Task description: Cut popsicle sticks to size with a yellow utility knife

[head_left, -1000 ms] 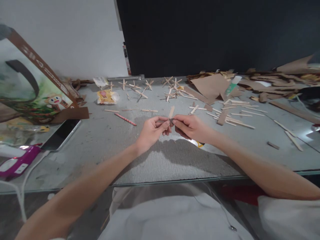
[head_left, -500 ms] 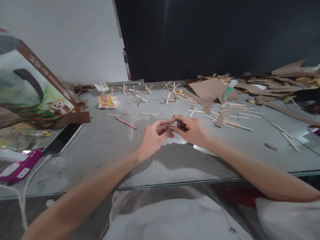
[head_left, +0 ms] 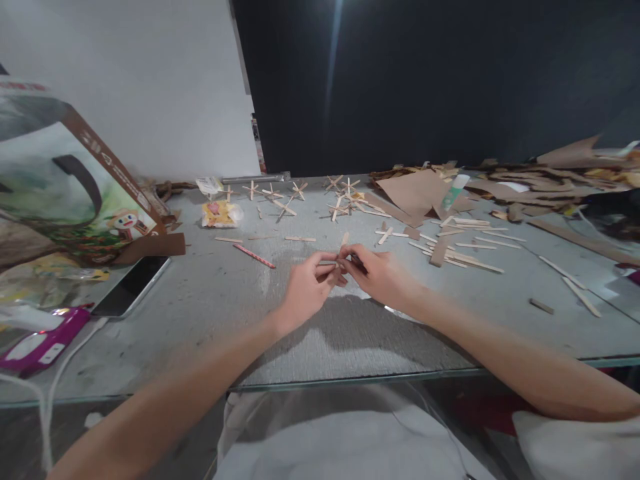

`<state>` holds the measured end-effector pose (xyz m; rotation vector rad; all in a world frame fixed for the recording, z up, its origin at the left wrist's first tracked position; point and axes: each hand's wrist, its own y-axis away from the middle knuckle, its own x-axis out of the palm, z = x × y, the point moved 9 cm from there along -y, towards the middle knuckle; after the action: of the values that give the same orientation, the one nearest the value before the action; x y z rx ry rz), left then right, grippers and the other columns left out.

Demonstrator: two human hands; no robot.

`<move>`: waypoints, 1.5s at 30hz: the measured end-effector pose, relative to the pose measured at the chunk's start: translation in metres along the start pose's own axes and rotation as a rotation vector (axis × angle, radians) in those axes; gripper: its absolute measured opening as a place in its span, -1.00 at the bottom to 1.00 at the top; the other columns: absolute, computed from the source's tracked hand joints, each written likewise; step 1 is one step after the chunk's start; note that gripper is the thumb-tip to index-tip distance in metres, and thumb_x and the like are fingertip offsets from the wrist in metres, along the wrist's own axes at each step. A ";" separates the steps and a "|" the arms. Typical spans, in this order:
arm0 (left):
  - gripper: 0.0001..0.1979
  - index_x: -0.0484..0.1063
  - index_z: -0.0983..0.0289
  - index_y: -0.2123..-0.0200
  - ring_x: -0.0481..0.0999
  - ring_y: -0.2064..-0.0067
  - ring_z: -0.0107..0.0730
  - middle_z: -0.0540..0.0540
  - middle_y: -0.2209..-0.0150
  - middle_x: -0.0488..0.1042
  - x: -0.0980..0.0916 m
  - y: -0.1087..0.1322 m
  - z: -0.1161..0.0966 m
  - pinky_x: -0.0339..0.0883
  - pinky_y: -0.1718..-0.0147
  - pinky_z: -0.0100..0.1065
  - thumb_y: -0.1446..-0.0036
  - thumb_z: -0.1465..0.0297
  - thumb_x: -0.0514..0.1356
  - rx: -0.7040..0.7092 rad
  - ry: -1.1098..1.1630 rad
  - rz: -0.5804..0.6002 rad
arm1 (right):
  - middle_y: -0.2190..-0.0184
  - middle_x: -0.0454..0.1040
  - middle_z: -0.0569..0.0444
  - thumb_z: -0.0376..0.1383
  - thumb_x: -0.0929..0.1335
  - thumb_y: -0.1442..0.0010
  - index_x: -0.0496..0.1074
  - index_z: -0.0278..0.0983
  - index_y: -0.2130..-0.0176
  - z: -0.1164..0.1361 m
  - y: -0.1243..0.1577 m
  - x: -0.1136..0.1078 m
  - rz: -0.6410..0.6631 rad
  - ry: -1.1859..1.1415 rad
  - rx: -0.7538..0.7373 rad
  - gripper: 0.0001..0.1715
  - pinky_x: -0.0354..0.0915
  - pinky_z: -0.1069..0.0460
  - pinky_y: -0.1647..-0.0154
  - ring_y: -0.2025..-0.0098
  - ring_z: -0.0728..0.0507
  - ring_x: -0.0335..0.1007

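Observation:
My left hand [head_left: 311, 285] and my right hand [head_left: 379, 270] meet fingertip to fingertip just above the middle of the table. Both are closed in a pinch. A thin wooden craft stick [head_left: 327, 263] shows between the left fingers, mostly covered. The right fingers curl round a small dark tool, which looks like a utility knife [head_left: 355, 256]; most of it is hidden by the hand. Directly beyond the fingertips a pale stick end [head_left: 345, 238] points away; whether it is held or lies on the table, I cannot tell.
Several crossed-stick pieces [head_left: 284, 208] stand at the back. Loose sticks [head_left: 475, 258], cardboard [head_left: 407, 193] and a glue stick [head_left: 454, 192] lie right. A striped straw [head_left: 254, 255], yellow packet [head_left: 221, 215], phone [head_left: 133, 287] and printed box [head_left: 100, 180] are left.
The view has tipped up slightly, so the table sits lower. My right fingers have drawn in against the left ones, and the dark tool shows less than before.

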<state>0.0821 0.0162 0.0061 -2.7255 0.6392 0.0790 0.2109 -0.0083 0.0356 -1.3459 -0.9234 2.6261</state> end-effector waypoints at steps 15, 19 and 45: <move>-0.83 0.45 0.24 0.11 0.74 0.27 -0.13 0.15 0.31 0.71 -0.003 0.004 -0.010 0.58 0.27 -0.21 -0.27 0.32 0.29 0.049 -0.082 -0.174 | 0.33 0.61 -0.01 -0.08 0.31 -0.38 0.40 -0.19 0.13 0.000 0.002 0.004 -0.143 -0.290 0.222 -0.76 0.34 -0.01 0.34 0.35 -0.18 0.56; -0.81 0.46 0.20 0.06 0.74 0.13 -0.08 0.19 0.19 0.72 -0.005 0.005 -0.024 0.57 0.12 -0.15 -0.34 0.26 0.26 0.144 -0.154 -0.218 | 0.43 0.51 0.06 0.01 0.30 -0.38 0.37 -0.20 0.22 0.007 0.001 -0.005 -0.187 -0.372 0.217 -0.66 0.29 0.01 0.39 0.42 -0.12 0.44; -0.63 0.54 0.28 0.24 0.69 0.33 -0.23 0.14 0.39 0.66 -0.009 0.002 -0.015 0.59 0.26 -0.22 -0.16 0.07 0.38 0.027 0.095 -0.179 | 0.56 0.23 0.27 0.02 0.44 -0.27 0.41 -0.20 0.09 -0.004 -0.001 -0.020 -0.220 -0.393 0.189 -0.60 0.10 0.03 0.49 0.55 -0.03 0.13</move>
<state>0.0731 0.0132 0.0213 -2.7596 0.4156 -0.1026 0.2264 -0.0112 0.0488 -0.6574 -0.7768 2.7611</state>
